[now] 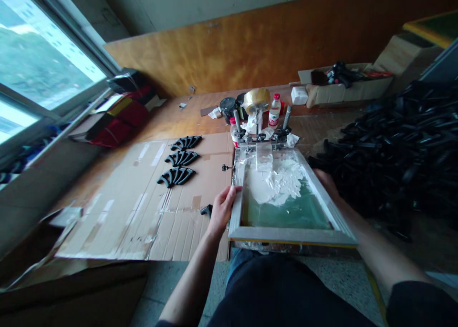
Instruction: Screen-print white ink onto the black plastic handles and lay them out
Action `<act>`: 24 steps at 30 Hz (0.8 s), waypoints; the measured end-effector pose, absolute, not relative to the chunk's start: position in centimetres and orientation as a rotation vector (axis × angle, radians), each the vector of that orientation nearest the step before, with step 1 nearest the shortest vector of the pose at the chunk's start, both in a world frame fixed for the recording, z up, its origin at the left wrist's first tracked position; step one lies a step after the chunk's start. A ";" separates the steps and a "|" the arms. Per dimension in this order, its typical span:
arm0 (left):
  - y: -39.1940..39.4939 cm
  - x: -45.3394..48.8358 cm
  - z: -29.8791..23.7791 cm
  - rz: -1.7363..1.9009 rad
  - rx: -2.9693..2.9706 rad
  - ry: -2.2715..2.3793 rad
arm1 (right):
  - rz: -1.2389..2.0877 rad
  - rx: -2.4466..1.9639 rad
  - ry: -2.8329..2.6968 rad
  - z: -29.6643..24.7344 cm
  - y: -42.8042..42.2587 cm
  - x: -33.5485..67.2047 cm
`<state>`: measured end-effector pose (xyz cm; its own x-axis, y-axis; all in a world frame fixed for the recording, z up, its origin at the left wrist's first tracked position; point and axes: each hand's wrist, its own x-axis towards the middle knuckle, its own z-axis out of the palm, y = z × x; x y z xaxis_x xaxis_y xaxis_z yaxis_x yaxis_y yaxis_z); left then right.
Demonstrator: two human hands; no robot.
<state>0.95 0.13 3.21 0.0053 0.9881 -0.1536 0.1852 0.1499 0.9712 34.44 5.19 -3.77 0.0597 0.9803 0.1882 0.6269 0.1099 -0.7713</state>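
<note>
The framed screen (282, 235) lies at twelve o'clock, apparently steadied by the left hand (222, 207) pinching its nine-o'clock rail and the right hand (327, 183) at two, grip hidden, with the hinge clamp (281, 136) beyond seemingly anchoring its far end.

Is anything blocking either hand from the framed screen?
No, nothing visible blocks the way to the framed screen. The left hand is at its left edge, the right hand beside its right edge, exact contact unclear. The lone black part lies on the cardboard, left of the left hand, not in between.
</note>
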 end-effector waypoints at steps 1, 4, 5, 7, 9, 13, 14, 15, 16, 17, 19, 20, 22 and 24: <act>-0.4 0.7 1.6 0.926 1.216 1.410 | 0.516 -1.635 -1.610 -3.0 6.0 34.9; -0.9 0.5 -2.9 0.782 1.237 1.509 | 0.207 -1.589 -1.751 -0.5 8.4 32.8; -0.8 0.6 -4.0 0.744 1.278 1.563 | 0.148 -1.528 -1.858 0.2 9.0 31.2; -0.5 0.7 -5.5 0.691 1.368 1.653 | 0.132 -1.439 -2.095 1.2 9.9 27.8; -0.3 0.7 -6.1 0.668 1.420 1.688 | 0.208 -1.457 -2.293 1.3 10.1 25.0; -0.2 0.5 -6.5 0.660 1.427 1.686 | 0.276 -1.516 -2.475 -0.3 7.8 23.0; -0.2 0.4 -6.6 0.661 1.423 1.683 | 0.249 -1.470 -2.508 -0.7 6.7 23.1; -0.2 0.4 -6.7 0.662 1.419 1.680 | 0.231 -1.393 -2.551 -1.1 5.6 23.4; -0.2 0.3 -6.8 0.662 1.415 1.677 | 0.229 -1.293 -2.602 -1.3 4.4 23.8; -0.3 0.3 -6.9 0.661 1.413 1.673 | 0.243 -1.187 -2.654 -1.4 3.5 24.2; -0.3 0.3 -7.1 0.660 1.411 1.664 | 0.293 -0.999 -2.748 -1.1 2.1 25.1; -0.3 0.3 -7.1 0.660 1.411 1.658 | 0.327 -0.939 -2.779 -0.8 1.9 25.5; -0.3 0.3 -7.1 0.665 1.410 1.647 | 0.398 -0.913 -2.791 -0.1 2.0 25.9; -0.2 0.3 -7.0 0.677 1.406 1.640 | 0.411 -1.011 -2.700 0.1 2.6 25.6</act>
<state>0.27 -0.24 -6.98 -0.0066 0.9674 -0.2533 0.5073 0.2216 0.8328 25.61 2.62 0.10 -0.7357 0.6676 0.1145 0.6033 0.7227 -0.3373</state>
